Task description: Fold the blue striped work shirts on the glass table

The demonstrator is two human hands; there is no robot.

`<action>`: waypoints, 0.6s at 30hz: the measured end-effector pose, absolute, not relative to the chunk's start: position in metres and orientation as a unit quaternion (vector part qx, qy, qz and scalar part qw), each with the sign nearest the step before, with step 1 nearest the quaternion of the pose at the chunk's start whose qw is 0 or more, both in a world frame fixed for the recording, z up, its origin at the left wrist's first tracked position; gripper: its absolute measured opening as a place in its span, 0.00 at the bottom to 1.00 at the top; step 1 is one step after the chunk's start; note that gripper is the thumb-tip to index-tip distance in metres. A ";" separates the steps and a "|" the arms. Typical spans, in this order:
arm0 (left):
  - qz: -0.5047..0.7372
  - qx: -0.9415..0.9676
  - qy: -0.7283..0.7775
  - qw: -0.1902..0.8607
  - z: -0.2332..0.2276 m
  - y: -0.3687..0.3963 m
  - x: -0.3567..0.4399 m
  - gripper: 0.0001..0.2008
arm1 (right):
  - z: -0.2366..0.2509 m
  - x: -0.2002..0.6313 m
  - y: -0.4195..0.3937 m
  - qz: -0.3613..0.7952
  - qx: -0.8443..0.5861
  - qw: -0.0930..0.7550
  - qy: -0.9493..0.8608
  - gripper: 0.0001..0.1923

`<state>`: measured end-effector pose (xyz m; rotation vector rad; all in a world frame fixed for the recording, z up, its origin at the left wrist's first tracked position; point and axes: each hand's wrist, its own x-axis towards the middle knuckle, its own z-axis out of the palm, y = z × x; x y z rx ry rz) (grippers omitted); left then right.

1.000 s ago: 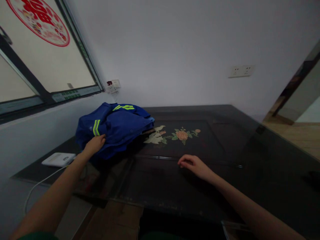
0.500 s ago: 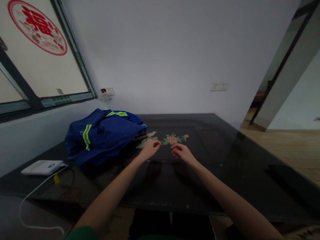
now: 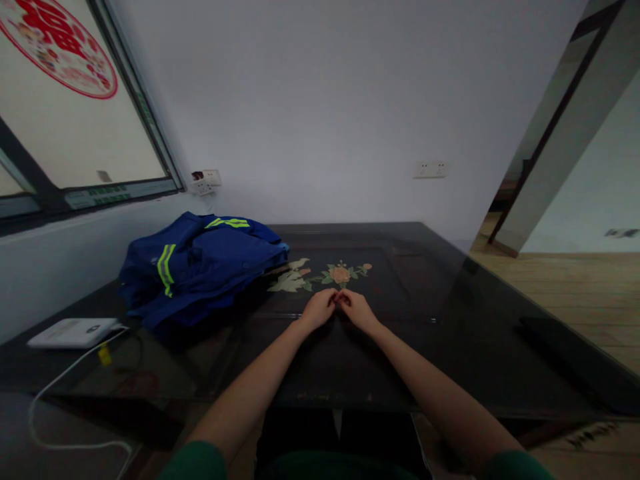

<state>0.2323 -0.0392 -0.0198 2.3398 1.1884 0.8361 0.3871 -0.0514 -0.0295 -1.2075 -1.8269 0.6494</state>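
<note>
My left hand (image 3: 320, 309) and my right hand (image 3: 356, 311) meet over the middle of the dark glossy table (image 3: 400, 373). Their fingers are curled inward and the fingertips touch each other. I see nothing between them, though the undersides of the fingers are hidden. Just beyond the hands, an inlaid flower design (image 3: 340, 275) with a pale bird-like shape shows on the tabletop. To the left lies a crumpled blue jacket (image 3: 200, 267) with yellow-green and silver stripes, apart from both hands.
A white device (image 3: 74, 333) with a white cable (image 3: 37, 400) sits at the table's left. A flat black object (image 3: 575, 360) lies near the right edge. Behind stands a pale wall (image 3: 320, 120) with a socket (image 3: 430, 170); a window (image 3: 75, 133) is at left.
My hands have come together from a short gap apart, and they are now slightly nearer to me. The view has shifted a little to the right. The jacket has not moved on the table.
</note>
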 end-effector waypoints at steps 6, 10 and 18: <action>0.270 0.843 0.431 0.175 -0.020 -0.041 0.233 0.10 | -0.027 0.388 -0.054 0.239 -0.473 0.389 -0.754 0.11; 0.252 0.849 0.437 0.159 -0.017 -0.044 0.232 0.09 | -0.025 0.390 -0.053 0.233 -0.469 0.368 -0.768 0.09; 0.229 0.857 0.440 0.141 -0.015 -0.047 0.233 0.08 | -0.022 0.389 -0.055 0.210 -0.481 0.329 -0.785 0.08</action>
